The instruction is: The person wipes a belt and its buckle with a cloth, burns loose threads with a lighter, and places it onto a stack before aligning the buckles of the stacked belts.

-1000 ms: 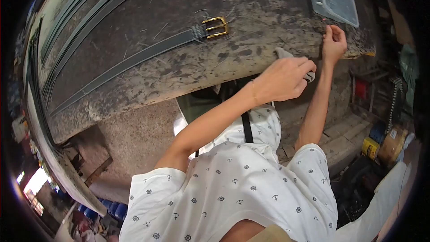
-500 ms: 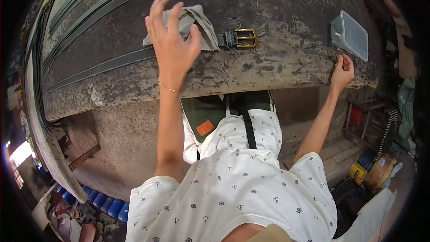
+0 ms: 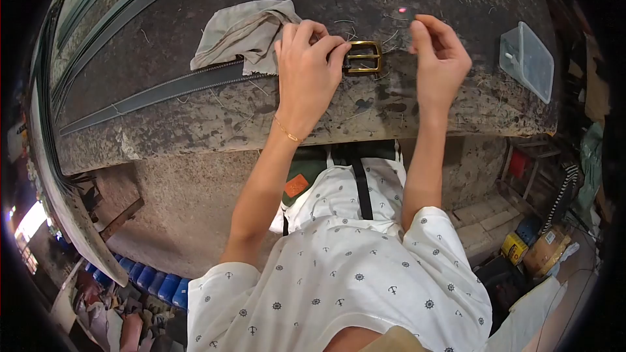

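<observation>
A dark grey belt with light edge stitching lies along the near part of the bench, its gold-coloured buckle at the right end. My left hand is closed over the belt just left of the buckle, hiding that stretch. Partly over the belt, touching or close to my left hand, lies a crumpled beige cloth. To the right of the buckle, my right hand is raised with thumb and fingers pinched. Just beyond its fingertips shows a small bright pink-red tip; what it belongs to is too thin to make out.
A clear plastic box stands at the right of the worn bench. More dark belt strips lie at the far left, some hanging over the edge. Loose thread ends are scattered about. Blue containers line the floor below left.
My left hand has come down from above the cloth onto the belt near the buckle. My right hand has moved left from beside the plastic box, bringing the pink-red tip along.
</observation>
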`<state>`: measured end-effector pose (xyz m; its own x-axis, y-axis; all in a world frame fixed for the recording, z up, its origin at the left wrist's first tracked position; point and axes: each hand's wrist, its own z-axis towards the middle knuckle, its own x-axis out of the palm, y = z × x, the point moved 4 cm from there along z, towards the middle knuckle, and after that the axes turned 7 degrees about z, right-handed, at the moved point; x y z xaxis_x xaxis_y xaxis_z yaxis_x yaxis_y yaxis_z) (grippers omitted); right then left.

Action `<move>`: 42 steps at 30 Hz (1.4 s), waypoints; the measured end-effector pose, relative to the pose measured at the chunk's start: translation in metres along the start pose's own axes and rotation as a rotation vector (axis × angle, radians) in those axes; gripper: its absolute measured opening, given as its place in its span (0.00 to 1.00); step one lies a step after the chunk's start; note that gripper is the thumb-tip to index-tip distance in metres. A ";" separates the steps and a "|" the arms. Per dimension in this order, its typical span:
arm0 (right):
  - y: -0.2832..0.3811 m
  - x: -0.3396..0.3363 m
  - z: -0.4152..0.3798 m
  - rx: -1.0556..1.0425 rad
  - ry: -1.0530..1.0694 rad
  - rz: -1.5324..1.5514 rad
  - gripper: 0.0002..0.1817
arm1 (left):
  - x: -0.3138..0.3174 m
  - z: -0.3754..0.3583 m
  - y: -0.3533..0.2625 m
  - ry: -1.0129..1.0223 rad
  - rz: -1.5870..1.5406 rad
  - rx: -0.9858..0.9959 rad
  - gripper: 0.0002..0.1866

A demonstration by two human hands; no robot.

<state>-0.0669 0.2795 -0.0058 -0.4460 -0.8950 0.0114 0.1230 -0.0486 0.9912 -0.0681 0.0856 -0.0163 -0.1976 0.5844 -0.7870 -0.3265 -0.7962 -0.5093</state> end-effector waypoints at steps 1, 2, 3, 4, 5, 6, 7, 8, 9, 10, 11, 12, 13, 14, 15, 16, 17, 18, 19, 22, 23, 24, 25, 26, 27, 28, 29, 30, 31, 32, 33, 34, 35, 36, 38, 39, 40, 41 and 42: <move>0.000 0.010 -0.003 0.020 0.032 0.047 0.08 | -0.001 -0.004 0.000 -0.044 -0.055 -0.006 0.06; 0.000 0.017 -0.009 0.063 0.048 0.051 0.07 | -0.002 -0.007 -0.001 -0.088 -0.110 -0.015 0.05; -0.001 0.022 -0.015 0.104 0.063 0.045 0.07 | -0.002 -0.009 -0.001 -0.082 -0.111 -0.019 0.05; -0.005 0.026 -0.020 0.122 0.082 0.062 0.07 | -0.005 -0.011 -0.003 -0.099 -0.113 -0.012 0.05; -0.011 0.028 -0.025 0.140 0.102 0.080 0.06 | -0.007 -0.012 -0.004 -0.116 -0.114 -0.004 0.06; -0.015 0.030 -0.028 0.101 0.115 0.036 0.06 | -0.006 -0.014 -0.003 -0.112 -0.112 -0.012 0.06; -0.019 0.029 -0.029 0.109 0.119 0.035 0.06 | -0.005 -0.016 -0.002 -0.123 -0.125 -0.024 0.06; -0.019 0.030 -0.029 0.012 0.154 -0.008 0.05 | -0.004 -0.016 -0.001 -0.134 -0.135 -0.037 0.07; -0.016 0.032 -0.029 -0.085 0.188 -0.049 0.05 | -0.002 -0.017 0.001 -0.130 -0.131 -0.044 0.07; -0.015 0.034 -0.029 -0.096 0.212 -0.099 0.06 | 0.000 -0.018 0.002 -0.122 -0.146 -0.053 0.07; -0.014 0.035 -0.028 -0.089 0.215 -0.097 0.06 | 0.002 -0.018 0.003 -0.115 -0.162 -0.061 0.07; -0.011 0.038 -0.028 -0.168 0.257 -0.170 0.06 | 0.002 -0.018 0.003 -0.112 -0.158 -0.066 0.07; -0.007 0.040 -0.028 -0.247 0.300 -0.242 0.06 | 0.002 -0.019 0.003 -0.109 -0.154 -0.056 0.07; -0.007 0.041 -0.028 -0.247 0.306 -0.252 0.06 | 0.002 -0.019 0.004 -0.105 -0.151 -0.046 0.07; -0.007 0.040 -0.028 -0.240 0.311 -0.249 0.06 | 0.003 -0.019 0.005 -0.102 -0.146 -0.053 0.07; -0.007 0.040 -0.029 -0.228 0.320 -0.252 0.07 | 0.003 -0.019 0.005 -0.098 -0.144 -0.046 0.08; -0.008 0.041 -0.028 -0.216 0.328 -0.256 0.07 | 0.004 -0.019 0.006 -0.093 -0.143 -0.038 0.08; -0.010 0.041 -0.028 -0.212 0.330 -0.254 0.07 | 0.004 -0.020 0.006 -0.090 -0.140 -0.041 0.08; -0.009 0.042 -0.028 -0.237 0.342 -0.268 0.08 | 0.004 -0.020 0.006 -0.088 -0.135 -0.037 0.08; -0.010 0.043 -0.029 -0.279 0.361 -0.290 0.09 | 0.004 -0.020 0.007 -0.081 -0.134 -0.035 0.09; -0.010 0.044 -0.029 -0.298 0.367 -0.299 0.10 | 0.005 -0.020 0.007 -0.078 -0.138 -0.034 0.09; -0.010 0.044 -0.029 -0.297 0.367 -0.301 0.10 | 0.005 -0.020 0.007 -0.077 -0.141 -0.034 0.09; -0.010 0.044 -0.029 -0.300 0.367 -0.297 0.10 | 0.005 -0.020 0.007 -0.080 -0.141 -0.034 0.09; -0.009 0.044 -0.029 -0.303 0.368 -0.293 0.10 | 0.004 -0.020 0.007 -0.084 -0.141 -0.034 0.09; -0.009 0.044 -0.030 -0.305 0.368 -0.293 0.10 | 0.004 -0.020 0.007 -0.086 -0.142 -0.033 0.09; -0.009 0.044 -0.030 -0.309 0.367 -0.296 0.10 | 0.005 -0.020 0.007 -0.086 -0.146 -0.033 0.09; -0.009 0.044 -0.030 -0.313 0.365 -0.299 0.10 | 0.005 -0.020 0.007 -0.087 -0.150 -0.033 0.09; -0.009 0.044 -0.030 -0.314 0.365 -0.300 0.10 | 0.005 -0.020 0.007 -0.087 -0.151 -0.032 0.09; -0.009 0.044 -0.030 -0.313 0.367 -0.308 0.10 | 0.005 -0.020 0.007 -0.085 -0.152 -0.032 0.09; -0.009 0.044 -0.030 -0.310 0.370 -0.316 0.10 | 0.004 -0.019 0.007 -0.083 -0.152 -0.032 0.09; -0.008 0.045 -0.030 -0.310 0.370 -0.316 0.10 | 0.003 -0.019 0.006 -0.083 -0.152 -0.033 0.09; -0.008 0.045 -0.030 -0.308 0.369 -0.319 0.10 | 0.002 -0.017 0.005 -0.078 -0.150 -0.030 0.08; -0.008 0.045 -0.030 -0.306 0.367 -0.321 0.10 | 0.002 -0.017 0.005 -0.073 -0.148 -0.028 0.06; -0.008 0.045 -0.030 -0.305 0.368 -0.321 0.10 | 0.002 -0.017 0.005 -0.073 -0.148 -0.028 0.06; -0.009 0.045 -0.030 -0.309 0.364 -0.308 0.10 | 0.002 -0.016 0.005 -0.073 -0.135 -0.021 0.06; -0.009 0.046 -0.030 -0.308 0.365 -0.309 0.10 | 0.003 -0.017 0.005 -0.072 -0.135 -0.022 0.06; -0.009 0.046 -0.030 -0.308 0.365 -0.309 0.10 | 0.004 -0.018 0.007 -0.071 -0.138 -0.029 0.08; -0.009 0.046 -0.030 -0.308 0.364 -0.310 0.10 | 0.006 -0.019 0.007 -0.071 -0.140 -0.034 0.09; -0.009 0.046 -0.029 -0.309 0.363 -0.311 0.10 | 0.005 -0.018 0.007 -0.070 -0.142 -0.033 0.09</move>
<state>-0.0624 0.2261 -0.0183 -0.1760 -0.9100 -0.3753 0.3121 -0.4132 0.8555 -0.0545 0.0800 -0.0301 -0.2161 0.6999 -0.6807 -0.3252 -0.7090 -0.6258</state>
